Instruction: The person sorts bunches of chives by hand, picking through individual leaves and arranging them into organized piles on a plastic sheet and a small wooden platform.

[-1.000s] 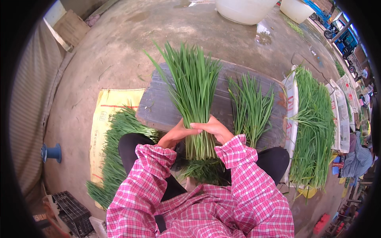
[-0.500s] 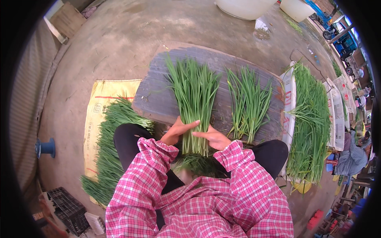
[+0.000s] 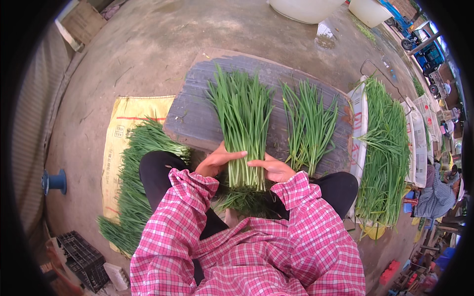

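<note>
Leafy bundle clasped between both hands (leaves over grey board).

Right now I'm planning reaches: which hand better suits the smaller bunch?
Likely the right hand: the smaller bunch lies nearer it than the left hand, though both grip the larger bunch.
</note>
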### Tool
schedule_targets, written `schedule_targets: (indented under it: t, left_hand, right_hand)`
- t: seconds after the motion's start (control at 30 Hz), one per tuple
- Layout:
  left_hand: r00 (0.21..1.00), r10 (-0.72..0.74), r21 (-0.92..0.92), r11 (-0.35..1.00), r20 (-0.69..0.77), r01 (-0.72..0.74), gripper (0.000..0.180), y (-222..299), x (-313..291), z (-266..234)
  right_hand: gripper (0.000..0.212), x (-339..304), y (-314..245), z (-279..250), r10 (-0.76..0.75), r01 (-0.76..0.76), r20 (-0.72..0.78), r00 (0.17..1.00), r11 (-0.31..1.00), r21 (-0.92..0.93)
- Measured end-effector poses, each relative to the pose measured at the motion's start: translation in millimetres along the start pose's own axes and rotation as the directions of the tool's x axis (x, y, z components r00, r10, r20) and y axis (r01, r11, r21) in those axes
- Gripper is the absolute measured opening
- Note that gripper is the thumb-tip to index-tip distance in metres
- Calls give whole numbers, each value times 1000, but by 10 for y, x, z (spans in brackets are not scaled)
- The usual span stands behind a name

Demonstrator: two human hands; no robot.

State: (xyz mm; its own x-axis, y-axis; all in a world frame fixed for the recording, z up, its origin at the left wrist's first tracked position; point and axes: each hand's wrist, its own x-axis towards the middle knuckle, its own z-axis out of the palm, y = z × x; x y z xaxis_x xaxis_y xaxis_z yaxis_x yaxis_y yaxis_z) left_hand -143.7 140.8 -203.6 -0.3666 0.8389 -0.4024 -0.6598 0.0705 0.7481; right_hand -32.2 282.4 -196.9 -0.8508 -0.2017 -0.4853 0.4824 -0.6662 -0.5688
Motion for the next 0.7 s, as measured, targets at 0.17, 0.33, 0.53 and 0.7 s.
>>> schedule_targets:
  t: [0.17,0.33,0.53,0.7]
  left_hand:
    - [999,-34,-62,997,12,34,59,51,-38,27]
    - [999,-42,-96,994,1,42,59,-21,9,22]
    - [999,-5,-4,1000,-48,5,56,-147,58,-67]
    - [998,6,7,1000,-63,-5,56,-82,34,-21]
  right_hand:
    - [46,-71,-3,-51,-17,18,-11,1000,999,49]
    - [49,-80,27,-47,-63,64,-51,997,998,10]
    - [53,-28,112,44,-185,145,-157,970,960,-239]
    - [52,-1,149,-178,-54,45,-133,990,997,-69]
